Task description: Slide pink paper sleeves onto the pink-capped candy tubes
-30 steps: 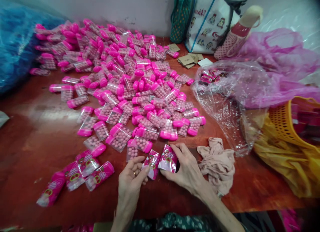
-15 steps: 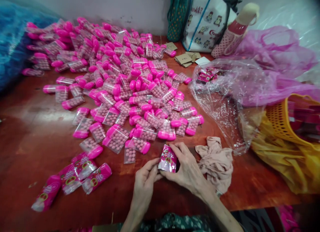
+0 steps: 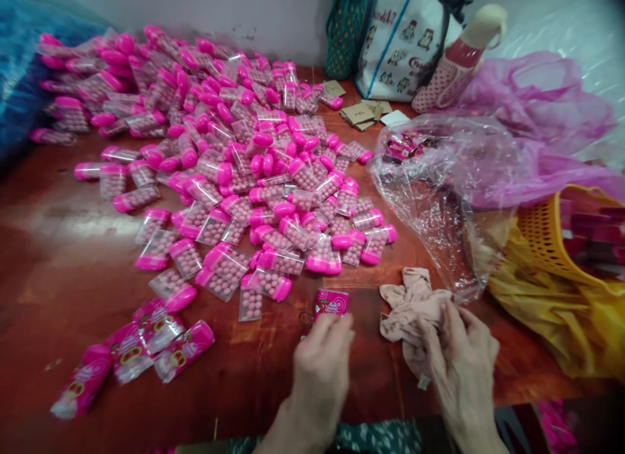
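Note:
My left hand (image 3: pixel 323 359), fingers curled together, covers the near end of a pink printed sleeve (image 3: pixel 333 301) close to the tabletop. Only the sleeve's far part shows beyond my knuckles. To the right, my right hand (image 3: pixel 463 350) has its thumb and fingers closed on the edge of a crumpled beige cloth (image 3: pixel 413 311). Ahead of both hands spreads a big heap of clear candy boxes (image 3: pixel 222 265) with pink caps and pink balls inside. Several boxes in printed pink sleeves (image 3: pixel 184 351) lie at the front left.
A clear plastic bag (image 3: pixel 434 200) with small printed pieces lies beyond the cloth. A yellow basket (image 3: pixel 541 229) on yellow plastic stands at the right. Cardboard pieces (image 3: pixel 359 114), a white printed bag (image 3: pixel 400 50) and a bottle in a dotted cover (image 3: pixel 454 70) are at the back.
My right hand has let go of the pink sleeve and moved right to the cloth. My left hand has shifted right and now covers the sleeve's near end.

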Tool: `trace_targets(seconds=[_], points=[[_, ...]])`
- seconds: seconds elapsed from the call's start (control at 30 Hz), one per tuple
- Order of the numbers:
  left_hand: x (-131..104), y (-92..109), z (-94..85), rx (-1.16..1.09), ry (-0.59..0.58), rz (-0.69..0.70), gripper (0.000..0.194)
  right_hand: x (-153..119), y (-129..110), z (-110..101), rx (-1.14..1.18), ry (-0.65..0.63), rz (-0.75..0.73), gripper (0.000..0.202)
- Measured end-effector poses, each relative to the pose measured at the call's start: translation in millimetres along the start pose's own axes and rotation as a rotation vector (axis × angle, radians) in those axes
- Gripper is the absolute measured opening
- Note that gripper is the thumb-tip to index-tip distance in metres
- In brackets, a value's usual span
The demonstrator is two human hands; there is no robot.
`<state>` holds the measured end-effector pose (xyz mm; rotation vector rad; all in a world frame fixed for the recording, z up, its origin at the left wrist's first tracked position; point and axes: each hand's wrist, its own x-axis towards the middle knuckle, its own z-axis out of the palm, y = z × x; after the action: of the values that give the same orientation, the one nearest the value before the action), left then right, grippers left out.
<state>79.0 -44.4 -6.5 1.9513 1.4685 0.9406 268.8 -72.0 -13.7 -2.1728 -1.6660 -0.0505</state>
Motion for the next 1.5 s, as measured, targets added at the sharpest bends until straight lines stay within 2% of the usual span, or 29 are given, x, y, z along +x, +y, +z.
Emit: trace_targets(seconds=[0.03,0.13,0.2,0.27,0.43,0.57,0.63,0.7,0.77,0.83,0.9,0.97,1.03,1.17,1.37,1.5], points=[[4.9,10.8,11.7,0.027,-0.066,0.081,0.028,-2.8,8.7,4.1,0.005,-0.019,0.007,0.058],[20.5,37.9,49.6,0.317,-0.441,0.172,0.044,-7.3,22.1,18.5,0.099,0.058,0.074,0.050],[29.7,46.5,67.8,0.364,-0.487,0.186,0.037,-5.4,24.1,25.0,0.178,0.133,0.118,0.043],[36.5,47.4,75.8,0.386,-0.493,0.175,0.031,0.4,24.7,27.9,0.238,0.176,0.140,0.036],[43.2,39.3,75.6,0.378,-0.502,0.152,0.023,22.1,26.2,32.4,0.345,0.267,0.186,0.031],[39.8,41.8,73.4,0.319,-0.507,0.161,0.023,34.0,22.8,37.2,0.403,0.386,0.236,0.031],[34.5,41.5,63.4,0.273,-0.499,0.188,0.028,35.5,18.3,34.4,0.402,0.455,0.260,0.028],[27.2,34.8,45.8,0.197,-0.457,0.200,0.033,34.0,9.7,25.9,0.365,0.534,0.277,0.022],[19.3,20.2,23.9,0.054,-0.301,0.169,0.035,30.2,-5.4,14.4,0.323,0.563,0.235,0.019],[12.4,0.2,3.1,0.005,-0.071,0.101,0.033,25.2,-26.8,5.5,0.330,0.447,0.110,0.018],[7.1,-19.9,-11.9,-0.009,0.037,-0.042,0.030,20.3,-50.6,4.3,0.388,0.202,0.021,0.018],[3.1,-35.2,-19.1,-0.021,0.063,-0.187,0.027,16.0,-70.8,11.8,0.458,-0.159,0.013,0.023],[-0.3,-43.5,-19.5,-0.059,0.029,-0.276,0.023,12.8,-82.7,23.7,0.468,-0.344,0.037,0.022],[-4.8,-45.3,-13.5,-0.126,-0.035,-0.327,0.018,10.5,-84.6,39.6,0.482,-0.422,0.066,0.030],[-3.4,-45.7,-15.1,-0.202,-0.080,-0.373,0.015,9.2,-80.0,38.0,0.548,-0.418,0.105,0.032],[-3.8,-44.4,-12.6,-0.214,-0.070,-0.395,0.012,7.1,-79.9,37.2,0.609,-0.392,0.120,0.023]])
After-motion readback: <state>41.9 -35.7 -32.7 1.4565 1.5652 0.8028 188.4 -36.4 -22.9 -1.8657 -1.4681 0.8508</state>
